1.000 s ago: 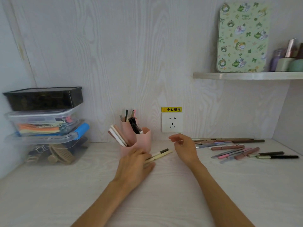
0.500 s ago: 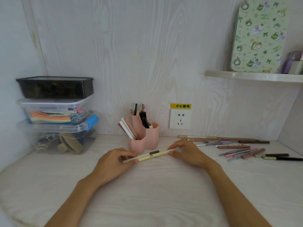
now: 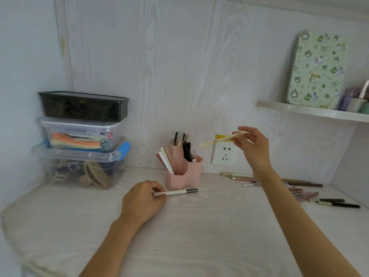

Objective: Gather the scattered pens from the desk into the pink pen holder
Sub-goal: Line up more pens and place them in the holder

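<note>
The pink pen holder (image 3: 183, 172) stands near the back wall, its compartments already crowded with upright and leaning pens, so little room shows at their mouths. Left of it, stacked storage boxes (image 3: 83, 136) block the corner. On the right, scattered pens (image 3: 305, 193) lie along the back of the surface (image 3: 199, 236), and a shelf (image 3: 319, 112) juts out above them. The broad front of the surface lies open between the two forearms.

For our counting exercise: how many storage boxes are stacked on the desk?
3, in one stack at left: the black box on top, the clear box in the middle, the large clear box at the bottom.
</note>
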